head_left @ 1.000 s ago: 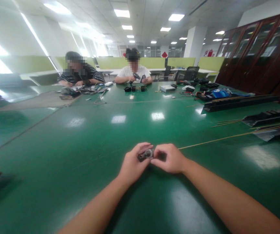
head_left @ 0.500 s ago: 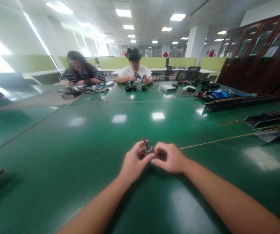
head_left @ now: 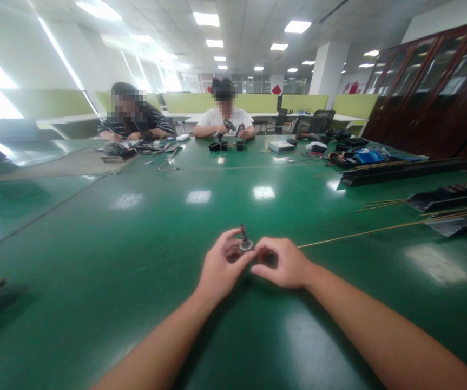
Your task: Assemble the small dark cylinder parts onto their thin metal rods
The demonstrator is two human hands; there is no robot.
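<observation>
A small metal part (head_left: 244, 242) with a stepped stem and a round flange stands nearly upright in my left hand (head_left: 221, 265). My left thumb and fingers are closed around the part near its flange, and its lower end is hidden behind the thumb. Close at its right, my right hand (head_left: 284, 262) has its fingers curled and its thumb apart from them. No object shows between them. The right fingertips are beside the left thumb tip; whether they touch the part I cannot tell. Both hands are just above the green tabletop (head_left: 156, 233).
A thin brass-coloured rod (head_left: 363, 232) runs right from behind my right hand to metal channels (head_left: 456, 222). Across the table sit two people; one holds a power drill (head_left: 228, 125). Black parts (head_left: 217, 146), a white box (head_left: 281, 146) and loose tools lie on the far side.
The metal part has gone from tilted to nearly upright, and my left hand has shifted slightly up and left. My right thumb and fingertips look a little further apart.
</observation>
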